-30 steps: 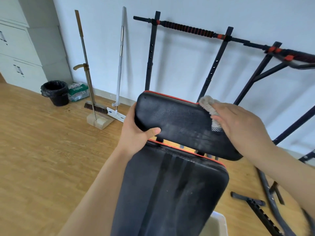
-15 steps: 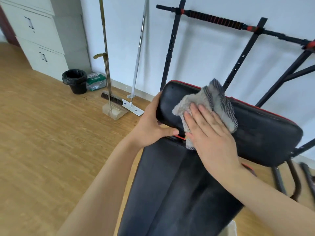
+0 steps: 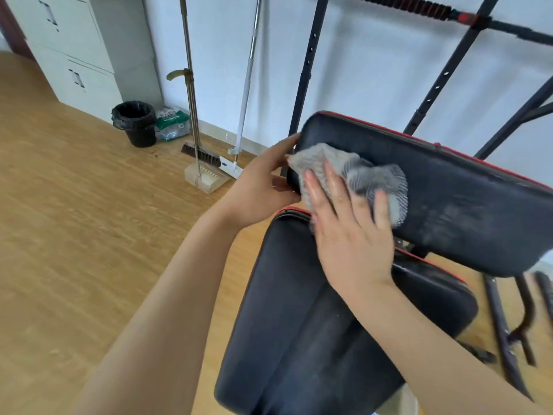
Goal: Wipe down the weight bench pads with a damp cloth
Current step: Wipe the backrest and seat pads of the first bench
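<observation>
Reaching over the streaked near pad point(image 3: 329, 339), your right hand point(image 3: 350, 241) presses the cloth point(image 3: 359, 172) flat, fingers point(image 3: 332, 187) spread, on the left end of the far pad point(image 3: 454, 199), whose edge your left hand point(image 3: 263, 187) grips; dusty patches rightward suggest you're roughly midway.

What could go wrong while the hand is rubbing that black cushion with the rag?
The cloth is bunched under flat fingers of the right hand, not gripped, so it might slip off the upper pad. The pad's right part looks streaked and dusty, so it could get missed. The left hand holds only the pad's end; a hard push might tilt it.
</observation>
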